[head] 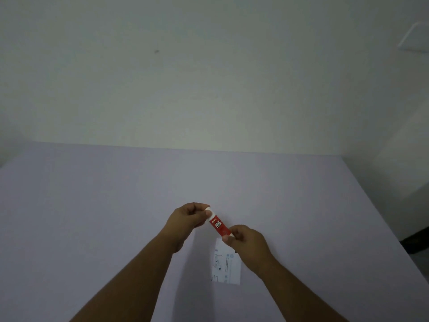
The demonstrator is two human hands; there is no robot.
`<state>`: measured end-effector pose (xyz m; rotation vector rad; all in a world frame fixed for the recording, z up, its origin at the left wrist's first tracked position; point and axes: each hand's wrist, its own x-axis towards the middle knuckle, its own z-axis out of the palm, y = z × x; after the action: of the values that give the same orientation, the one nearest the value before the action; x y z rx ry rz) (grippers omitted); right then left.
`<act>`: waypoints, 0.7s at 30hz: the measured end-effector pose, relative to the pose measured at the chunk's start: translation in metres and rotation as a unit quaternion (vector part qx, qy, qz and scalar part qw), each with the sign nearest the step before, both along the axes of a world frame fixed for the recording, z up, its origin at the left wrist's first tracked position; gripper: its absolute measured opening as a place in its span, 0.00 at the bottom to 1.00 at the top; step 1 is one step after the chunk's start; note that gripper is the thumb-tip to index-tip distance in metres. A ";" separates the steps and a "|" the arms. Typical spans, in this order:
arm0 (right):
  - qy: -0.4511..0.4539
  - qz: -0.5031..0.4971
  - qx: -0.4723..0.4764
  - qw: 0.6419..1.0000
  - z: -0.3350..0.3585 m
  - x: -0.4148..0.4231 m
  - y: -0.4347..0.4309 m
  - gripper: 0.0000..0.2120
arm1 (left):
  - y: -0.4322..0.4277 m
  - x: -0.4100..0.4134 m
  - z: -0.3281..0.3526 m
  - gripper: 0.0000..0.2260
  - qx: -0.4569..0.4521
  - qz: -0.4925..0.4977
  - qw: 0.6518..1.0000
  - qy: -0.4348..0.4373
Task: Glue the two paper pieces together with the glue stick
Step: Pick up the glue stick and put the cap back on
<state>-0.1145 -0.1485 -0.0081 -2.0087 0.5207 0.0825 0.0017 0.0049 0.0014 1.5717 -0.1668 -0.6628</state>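
Judging by the grip, the glue stick (219,225) is being uncapped, pinched at its ends by the closed left hand (189,217) and right hand (246,239) above the printed paper (228,268); a steady pull apart is needed next.

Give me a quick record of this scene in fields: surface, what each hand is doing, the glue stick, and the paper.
surface: pale table against a plain wall
left hand: pinches the white upper end of the glue stick
right hand: pinches its lower end
glue stick: red label, held tilted above the table between both hands
paper: one printed sheet lying flat on the table below the right hand; a second piece cannot be made out
glue applied: none visible
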 end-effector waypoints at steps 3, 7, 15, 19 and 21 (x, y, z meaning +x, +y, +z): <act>0.006 0.021 0.071 0.997 0.001 -0.001 -0.004 0.04 | 0.003 0.003 0.005 0.04 0.003 -0.017 1.000 -0.003; 0.033 0.071 0.085 0.993 -0.003 0.008 -0.006 0.09 | 0.000 0.005 0.006 0.06 0.022 -0.040 0.999 -0.022; 0.013 0.029 -0.003 1.000 -0.023 0.050 -0.022 0.15 | -0.015 0.014 -0.020 0.19 0.086 -0.035 0.994 -0.048; -0.005 0.011 -0.087 0.996 -0.045 0.066 -0.026 0.09 | -0.016 0.017 -0.052 0.20 0.271 -0.061 0.940 -0.199; -0.011 0.005 -0.108 0.994 -0.057 0.072 -0.026 0.08 | -0.016 0.017 -0.066 0.20 0.329 -0.078 0.908 -0.248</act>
<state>-0.0425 -0.1741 -0.0656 -2.2201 0.5239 0.0104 0.0187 -0.0108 -0.0644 2.3894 -0.4907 -0.4411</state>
